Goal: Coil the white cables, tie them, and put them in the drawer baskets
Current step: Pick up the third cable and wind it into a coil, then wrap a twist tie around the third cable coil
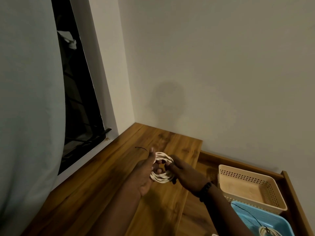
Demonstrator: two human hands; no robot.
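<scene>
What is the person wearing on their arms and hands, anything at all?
Both forearms are bare, with no sleeves in view, and neither hand wears a glove. The right wrist carries a dark beaded bracelet. No rings are visible on the left hand or the right hand.

Open wooden top (95, 198) left of the drawer (289, 183); beige basket (245, 176) unfilled; blue basket (279, 218) partly taken, seemingly by a coiled cable (267, 233); wall (221, 82) close behind.

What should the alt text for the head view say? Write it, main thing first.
Two hands, left hand and right hand, hold a coiled white cable above a wooden top. To the right, an open drawer holds a beige basket and a blue basket with another coiled cable in it.
</scene>
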